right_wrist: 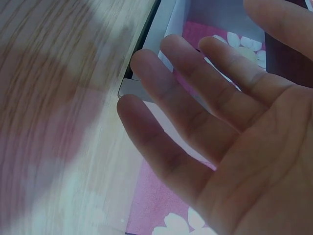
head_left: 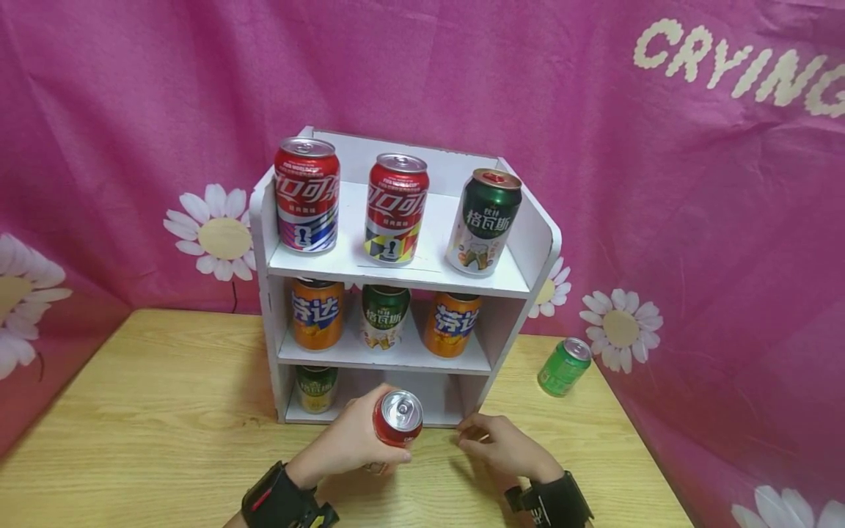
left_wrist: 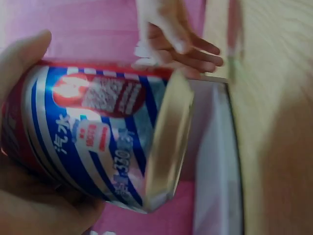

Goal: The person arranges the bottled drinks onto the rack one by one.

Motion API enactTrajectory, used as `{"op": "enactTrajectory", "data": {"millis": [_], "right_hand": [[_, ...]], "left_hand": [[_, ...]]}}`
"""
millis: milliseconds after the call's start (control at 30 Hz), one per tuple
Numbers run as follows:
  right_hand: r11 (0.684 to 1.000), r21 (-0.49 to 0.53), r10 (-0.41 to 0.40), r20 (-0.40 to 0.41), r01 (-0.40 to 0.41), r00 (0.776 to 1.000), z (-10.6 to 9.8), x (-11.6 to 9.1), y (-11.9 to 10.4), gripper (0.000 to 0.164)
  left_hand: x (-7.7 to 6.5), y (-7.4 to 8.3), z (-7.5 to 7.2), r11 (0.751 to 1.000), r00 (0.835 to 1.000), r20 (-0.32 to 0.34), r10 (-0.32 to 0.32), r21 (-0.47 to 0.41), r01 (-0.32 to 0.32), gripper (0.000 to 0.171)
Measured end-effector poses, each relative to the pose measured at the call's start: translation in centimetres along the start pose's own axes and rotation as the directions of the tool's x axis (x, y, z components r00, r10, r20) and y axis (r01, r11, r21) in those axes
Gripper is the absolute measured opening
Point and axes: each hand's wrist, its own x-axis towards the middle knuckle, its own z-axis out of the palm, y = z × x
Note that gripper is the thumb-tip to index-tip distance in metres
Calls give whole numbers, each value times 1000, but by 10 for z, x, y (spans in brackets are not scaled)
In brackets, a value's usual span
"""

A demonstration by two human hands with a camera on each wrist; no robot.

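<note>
My left hand (head_left: 350,444) grips a red cola can (head_left: 402,411) in front of the bottom shelf, lid toward the head camera. In the left wrist view, this soda can (left_wrist: 100,132) shows blue and white stripes, with thumb and fingers curled round it. My right hand (head_left: 507,446) is by the lower right corner of the white three-tier shelf (head_left: 536,235). Its fingers look loosely extended in the right wrist view, where the palm (right_wrist: 264,161) holds nothing; whether the fingertips touch the shelf is unclear. At the left of the bottom tier stands a green can (head_left: 317,389).
The top tier holds two red cola cans (head_left: 398,209) and a green-white can (head_left: 485,220). Below are two orange soda cans (head_left: 317,315) and another green-white can (head_left: 385,319). A tilted light-green can (head_left: 563,367) is on the wooden table (head_left: 165,396) at right. Pink cloth (head_left: 165,88) hangs behind.
</note>
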Motion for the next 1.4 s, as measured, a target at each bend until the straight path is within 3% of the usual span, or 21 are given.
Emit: {"op": "enactTrajectory", "data": {"millis": [267, 500, 700, 1033, 1267, 1400], "right_hand": [[1000, -9, 1, 0, -1, 1000, 1, 0, 1, 28], [1000, -5, 3, -4, -3, 1000, 0, 1, 2, 28], [1000, 6, 1, 5, -1, 1000, 0, 3, 3, 27], [1000, -9, 6, 7, -6, 1000, -1, 3, 2, 26], [1000, -9, -9, 3, 9, 1000, 0, 2, 2, 27], [1000, -1, -12, 2, 12, 1000, 0, 2, 1, 25]], "left_hand": [[13, -25, 6, 994, 997, -82, -9, 104, 17, 69], [23, -36, 6, 986, 984, -178, -18, 161, 47, 76], [32, -41, 8, 991, 970, -243, -12, 129, 44, 80], [39, -42, 9, 990, 945, -307, -117, 34, 133, 76], [40, -43, 9, 988, 925, -359, -128, 30, 149, 65], [40, -44, 7, 985, 912, -381, -151, 18, 170, 66]]}}
